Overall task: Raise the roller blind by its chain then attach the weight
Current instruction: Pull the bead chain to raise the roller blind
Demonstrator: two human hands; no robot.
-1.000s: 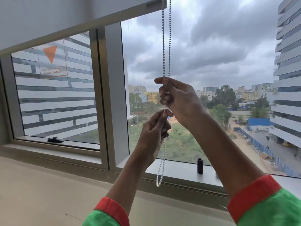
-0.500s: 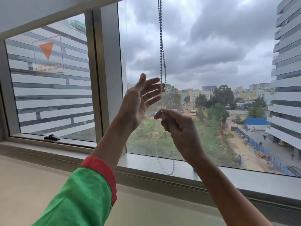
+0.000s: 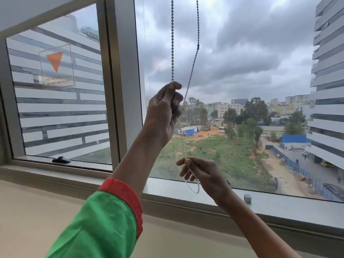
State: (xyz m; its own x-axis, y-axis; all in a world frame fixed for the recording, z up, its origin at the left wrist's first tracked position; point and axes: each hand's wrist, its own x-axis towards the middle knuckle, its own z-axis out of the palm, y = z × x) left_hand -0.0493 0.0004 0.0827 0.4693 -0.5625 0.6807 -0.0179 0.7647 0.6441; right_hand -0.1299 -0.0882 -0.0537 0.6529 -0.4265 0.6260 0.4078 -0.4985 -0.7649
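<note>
The thin beaded metal pull chain point(image 3: 172, 40) hangs in two strands before the glass, grey and dark against the cloudy sky above, pale and almost white lower down against the green ground outside. The left strand drops straight into the left hand point(image 3: 164, 113), whose grip is closed: thumb and forefinger pinch that strand at the top of the fist, the other fingers curled in. The right strand carries a small dark connector point(image 3: 198, 47) well above that grip, then slants down just beside the left knuckles. Below the left grip the beads run on to the right hand point(image 3: 202, 173), where thumb and forefinger tip are pressed together on the chain, the remaining fingers loosely bent. Beneath this lower grip the chain ends in a small closed loop point(image 3: 195, 189) hanging free above the grey window sill point(image 3: 297, 205). A small grey cylindrical piece point(image 3: 247, 198) stands on the sill, right of the lower grip.
</note>
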